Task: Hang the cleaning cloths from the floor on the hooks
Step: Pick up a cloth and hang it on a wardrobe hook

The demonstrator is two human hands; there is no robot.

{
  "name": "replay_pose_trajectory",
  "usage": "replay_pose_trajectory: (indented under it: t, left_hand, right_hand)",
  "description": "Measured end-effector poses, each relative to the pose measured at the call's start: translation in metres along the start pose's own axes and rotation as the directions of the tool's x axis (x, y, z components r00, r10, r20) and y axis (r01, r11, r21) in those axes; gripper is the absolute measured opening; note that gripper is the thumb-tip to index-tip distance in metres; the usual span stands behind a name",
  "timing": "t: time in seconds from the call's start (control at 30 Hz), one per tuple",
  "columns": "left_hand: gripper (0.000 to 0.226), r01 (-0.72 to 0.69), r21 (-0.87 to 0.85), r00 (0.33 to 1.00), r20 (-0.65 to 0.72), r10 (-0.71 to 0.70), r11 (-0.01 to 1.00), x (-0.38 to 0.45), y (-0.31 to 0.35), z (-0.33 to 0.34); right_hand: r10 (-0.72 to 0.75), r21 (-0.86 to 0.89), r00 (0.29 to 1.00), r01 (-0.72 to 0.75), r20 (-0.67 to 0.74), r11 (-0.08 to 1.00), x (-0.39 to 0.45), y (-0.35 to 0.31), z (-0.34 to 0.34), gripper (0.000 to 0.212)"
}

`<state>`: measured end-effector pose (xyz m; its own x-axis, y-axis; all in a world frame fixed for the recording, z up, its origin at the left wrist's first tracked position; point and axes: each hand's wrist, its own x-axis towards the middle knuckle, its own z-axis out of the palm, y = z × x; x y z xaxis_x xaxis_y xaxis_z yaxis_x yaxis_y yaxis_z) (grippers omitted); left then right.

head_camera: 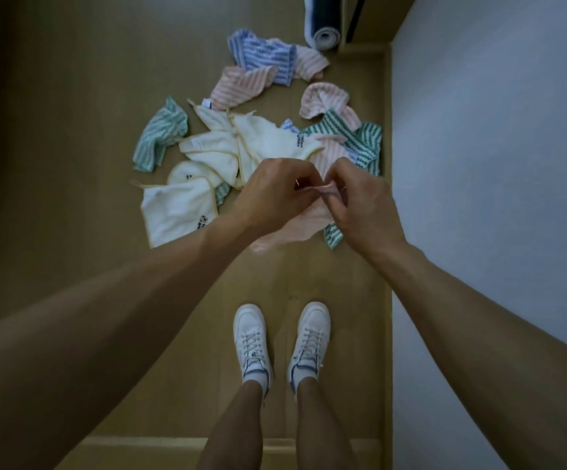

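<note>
I look straight down at a heap of cleaning cloths on the tan floor. My left hand (273, 193) and my right hand (360, 201) are close together above the heap, both pinching the top edge of a pink striped cloth (295, 228), which hangs below them. Under it lie several cloths: cream ones with yellow trim (180, 212), green striped ones (160, 134), a blue striped one (263, 54) and more pink striped ones (322, 100). No hooks are in view.
A white wall (495, 164) runs along the right side. A rolled blue and white mat (324, 28) lies at the top next to a dark vertical edge. My white sneakers (282, 340) stand just short of the heap.
</note>
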<state>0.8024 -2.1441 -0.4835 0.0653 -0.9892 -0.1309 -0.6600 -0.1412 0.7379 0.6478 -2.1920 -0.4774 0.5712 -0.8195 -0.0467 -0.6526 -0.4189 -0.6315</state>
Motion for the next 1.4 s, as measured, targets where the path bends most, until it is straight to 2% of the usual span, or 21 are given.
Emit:
replay_pose_trajectory:
  t: [0.13,0.37,0.57,0.67,0.83,0.9,1.0,1.13,1.3,1.4]
  left_hand:
    - [0.012,-0.071,-0.01,0.997,-0.035,0.071,0.997,-0.001,0.061,-0.063]
    - [0.011,-0.2,0.049,0.977,-0.07,0.203,0.978,0.001,0.164,-0.192]
    - [0.006,-0.238,0.176,0.969,-0.029,0.246,0.955,-0.014,0.242,-0.306]
    - [0.009,-0.248,0.284,0.963,-0.03,0.267,0.926,-0.026,0.273,-0.36]
    - [0.011,-0.189,0.454,0.964,-0.086,0.253,0.871,-0.054,0.296,-0.443]
    - [0.012,-0.163,0.489,0.955,-0.139,0.261,0.857,-0.069,0.3,-0.468]
    - [0.014,-0.117,0.519,0.937,-0.224,0.267,0.847,-0.093,0.308,-0.496]
    - [0.014,-0.032,0.556,0.911,-0.326,0.254,0.831,-0.125,0.314,-0.526]
    - [0.016,0.133,0.567,0.855,-0.48,0.195,0.813,-0.171,0.316,-0.553]
    - [0.016,0.249,0.559,0.802,-0.577,0.156,0.791,-0.201,0.313,-0.564]
  right_hand:
    - [-0.073,0.007,0.992,0.074,-0.101,0.997,0.001,-0.055,-0.072,0.01]
    - [-0.036,0.115,0.932,0.082,-0.36,0.99,-0.002,-0.147,-0.204,0.011]
    - [0.104,0.322,0.938,0.008,-0.329,0.947,0.01,-0.215,-0.301,0.017]
    - [0.096,0.405,0.932,0.057,-0.348,0.913,0.018,-0.253,-0.34,0.025]
    - [-0.029,0.39,0.949,0.157,-0.313,0.907,0.028,-0.307,-0.386,0.012]
    - [-0.121,0.294,0.955,0.202,-0.27,0.934,0.033,-0.33,-0.397,0.022]
    - [-0.233,0.165,0.951,0.268,-0.205,0.949,0.044,-0.371,-0.402,0.017]
    - [-0.286,0.057,0.951,0.295,-0.12,0.954,0.062,-0.422,-0.395,0.014]
    - [-0.485,-0.052,0.873,0.482,-0.052,0.875,0.071,-0.486,-0.375,0.006]
    - [-0.582,-0.071,0.812,0.579,-0.049,0.813,0.071,-0.52,-0.358,0.019]
